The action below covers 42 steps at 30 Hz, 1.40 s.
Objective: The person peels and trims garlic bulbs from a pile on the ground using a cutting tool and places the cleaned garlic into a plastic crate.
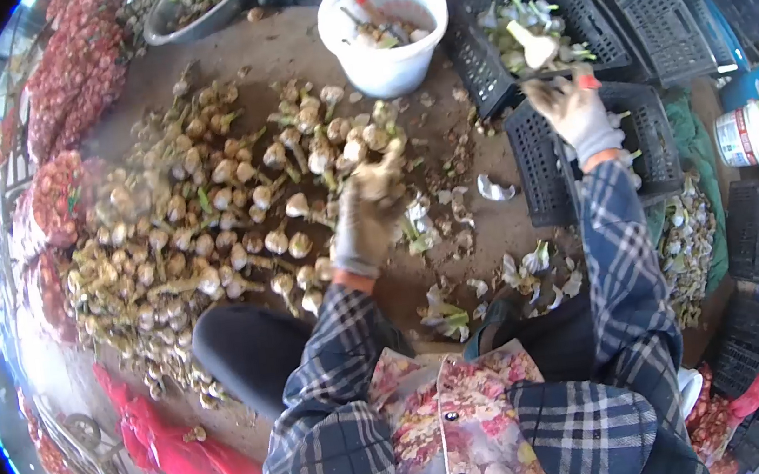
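Currently, the gloved left hand (pixel 368 215) is held at the right edge of the garlic heap (pixel 232 174), spread across the floor (pixel 279 52). Its fingers are curled and blurred; whether a bulb is pinched can't be told. The gloved right hand (pixel 575 116) is reached over the near crate (pixel 549 189), something red seen at its fingers (grip can't be read, also blurred). One large garlic bulb (pixel 534 46) is seen just beyond those fingers, over the far crate (pixel 476 57). More garlic is held in the white bucket (pixel 389 72), left of that crate.
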Each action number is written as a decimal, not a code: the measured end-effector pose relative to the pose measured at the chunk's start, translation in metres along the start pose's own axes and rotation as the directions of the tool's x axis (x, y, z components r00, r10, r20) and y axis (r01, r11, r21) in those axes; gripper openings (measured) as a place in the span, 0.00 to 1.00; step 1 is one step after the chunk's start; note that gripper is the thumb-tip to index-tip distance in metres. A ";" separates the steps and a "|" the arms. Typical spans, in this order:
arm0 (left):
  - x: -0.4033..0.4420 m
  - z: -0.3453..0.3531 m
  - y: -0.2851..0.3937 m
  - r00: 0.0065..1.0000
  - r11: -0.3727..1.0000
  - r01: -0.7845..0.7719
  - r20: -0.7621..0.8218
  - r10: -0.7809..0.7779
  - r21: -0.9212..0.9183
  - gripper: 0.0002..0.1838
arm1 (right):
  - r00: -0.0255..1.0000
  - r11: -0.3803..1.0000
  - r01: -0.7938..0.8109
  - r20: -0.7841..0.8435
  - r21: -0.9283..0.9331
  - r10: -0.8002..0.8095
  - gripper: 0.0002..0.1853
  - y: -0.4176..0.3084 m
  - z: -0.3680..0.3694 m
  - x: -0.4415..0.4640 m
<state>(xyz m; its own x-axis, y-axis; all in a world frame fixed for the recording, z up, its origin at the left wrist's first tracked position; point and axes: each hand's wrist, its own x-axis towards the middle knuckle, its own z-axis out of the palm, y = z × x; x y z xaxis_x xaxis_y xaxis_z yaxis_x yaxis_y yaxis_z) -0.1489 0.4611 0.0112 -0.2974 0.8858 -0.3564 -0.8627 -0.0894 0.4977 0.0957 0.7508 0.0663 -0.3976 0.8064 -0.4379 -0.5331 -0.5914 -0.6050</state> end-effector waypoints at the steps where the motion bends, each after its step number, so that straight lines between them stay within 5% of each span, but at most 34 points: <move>1: -0.004 0.000 -0.015 1.000 0.999 -0.018 -0.002 0.018 0.036 0.30 | 0.998 0.996 -0.032 0.057 -0.080 0.037 0.30 0.004 -0.019 -0.013; 2: -0.015 0.022 -0.017 1.000 0.996 0.013 0.022 -0.011 -0.085 0.27 | 0.990 0.985 -0.050 0.121 -0.165 0.071 0.28 0.017 -0.033 -0.029; 4: -0.030 0.043 -0.021 0.999 0.999 -0.045 0.007 0.045 -0.025 0.26 | 0.993 0.882 0.005 0.104 -0.471 0.050 0.24 0.078 -0.069 -0.032; 6: -0.038 0.036 -0.037 0.992 0.994 -0.082 0.101 0.075 0.072 0.33 | 0.945 0.665 0.289 0.317 -0.689 -0.081 0.17 0.125 -0.024 -0.125; 8: -0.062 0.042 -0.039 0.982 0.983 -0.037 0.188 0.003 0.177 0.38 | 0.952 0.729 0.228 0.305 -0.645 -0.027 0.12 0.150 0.002 -0.154; 11: -0.087 0.043 -0.051 0.958 0.936 -0.166 0.277 0.078 0.311 0.38 | 0.975 0.901 0.116 0.221 -0.417 -0.023 0.11 0.175 0.006 -0.178; 13: -0.102 0.047 -0.057 0.972 0.759 -0.230 0.186 0.146 0.609 0.38 | 0.975 0.920 0.081 0.221 -0.384 0.007 0.11 0.177 0.000 -0.191; 14: -0.109 0.050 -0.058 0.971 0.755 -0.235 0.189 0.149 0.612 0.38 | 0.974 0.932 0.047 0.224 -0.360 0.037 0.12 0.175 -0.004 -0.196; 16: -0.126 0.062 -0.061 0.933 0.464 -0.340 0.234 0.272 0.818 0.36 | 0.954 0.936 0.095 0.299 -0.340 0.012 0.12 0.170 -0.018 -0.203; 18: -0.130 0.066 -0.069 0.939 0.549 -0.335 0.221 0.265 0.766 0.35 | 0.954 0.966 -0.137 0.234 -0.220 0.189 0.14 0.161 -0.023 -0.210; 20: -0.130 0.070 -0.065 0.931 0.523 -0.327 0.174 0.321 0.787 0.34 | 0.945 0.964 -0.139 0.260 -0.227 0.197 0.16 0.151 -0.022 -0.224; 25: -0.125 0.074 -0.075 0.745 0.078 -0.583 0.493 0.449 0.809 0.33 | 0.969 0.966 -0.104 0.195 -0.237 0.152 0.19 0.148 -0.016 -0.224; 26: -0.129 0.083 -0.073 0.749 0.080 -0.584 0.498 0.437 0.808 0.33 | 0.973 0.959 -0.109 0.167 -0.263 0.157 0.17 0.147 -0.013 -0.225; 28: -0.131 0.091 -0.072 0.895 0.366 -0.409 0.289 0.340 0.836 0.31 | 0.968 0.968 -0.045 0.229 -0.248 0.104 0.13 0.144 -0.022 -0.221; 29: -0.126 0.082 -0.079 0.921 0.605 -0.383 0.232 0.314 0.699 0.27 | 0.969 0.871 0.103 0.245 -0.480 0.020 0.14 0.138 -0.028 -0.224; 30: -0.119 0.068 -0.083 0.921 0.604 -0.380 0.228 0.315 0.701 0.27 | 0.958 0.700 0.238 0.283 -0.674 -0.052 0.15 0.131 -0.020 -0.229; 31: -0.114 0.055 -0.086 0.955 0.733 -0.287 0.247 0.166 0.617 0.25 | 0.894 0.338 0.447 0.401 -0.828 -0.200 0.17 0.127 -0.024 -0.228; 32: -0.110 0.043 -0.091 0.958 0.834 -0.173 0.287 0.019 0.524 0.24 | 0.938 0.460 0.343 0.324 -0.819 -0.122 0.17 0.123 -0.026 -0.227; 33: -0.107 0.047 -0.093 0.961 0.976 0.217 0.168 -0.218 0.029 0.22 | 0.942 0.574 0.324 0.316 -0.752 -0.117 0.16 0.124 -0.023 -0.228; 34: -0.104 0.050 -0.093 0.962 0.977 0.214 0.170 -0.215 0.026 0.22 | 0.945 0.677 0.296 0.307 -0.673 -0.108 0.15 0.125 -0.021 -0.228; 35: -0.105 0.050 -0.093 0.967 0.883 -0.103 0.253 -0.019 0.459 0.21 | 0.947 0.676 0.290 0.305 -0.678 -0.101 0.15 0.128 -0.021 -0.228; 36: -0.108 0.050 -0.094 0.908 0.530 -0.398 0.403 0.112 0.749 0.20 | 0.958 0.698 0.252 0.274 -0.670 -0.082 0.15 0.132 -0.021 -0.228; 37: -0.106 0.049 -0.101 0.965 0.793 -0.208 0.252 0.071 0.572 0.19 | 0.966 0.720 0.220 0.250 -0.658 -0.066 0.15 0.134 -0.019 -0.226; 38: -0.107 0.045 -0.098 0.966 0.793 -0.208 0.247 0.075 0.573 0.19 | 0.966 0.721 0.217 0.252 -0.658 -0.061 0.15 0.134 -0.018 -0.223; 39: -0.109 0.044 -0.092 0.961 0.974 0.113 0.228 -0.158 0.198 0.21 | 0.914 0.522 0.394 0.382 -0.756 -0.136 0.15 0.129 -0.019 -0.220; 40: -0.110 0.045 -0.087 0.882 0.878 0.430 0.306 -0.358 -0.212 0.22 | 0.837 0.285 0.546 0.519 -0.788 -0.171 0.15 0.126 -0.020 -0.216; 42: -0.103 0.050 -0.077 0.848 0.841 0.491 0.346 -0.402 -0.226 0.27 | 0.847 0.233 0.531 0.516 -0.815 -0.127 0.15 0.127 -0.018 -0.211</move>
<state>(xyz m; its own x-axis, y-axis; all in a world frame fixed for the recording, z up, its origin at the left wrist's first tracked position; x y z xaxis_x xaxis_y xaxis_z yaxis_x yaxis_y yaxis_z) -0.0315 0.3998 0.0488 0.2366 0.9443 -0.2286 -0.9641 0.2573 0.0653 0.1256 0.5059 0.0701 -0.6546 0.7544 0.0490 0.2731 0.2964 -0.9152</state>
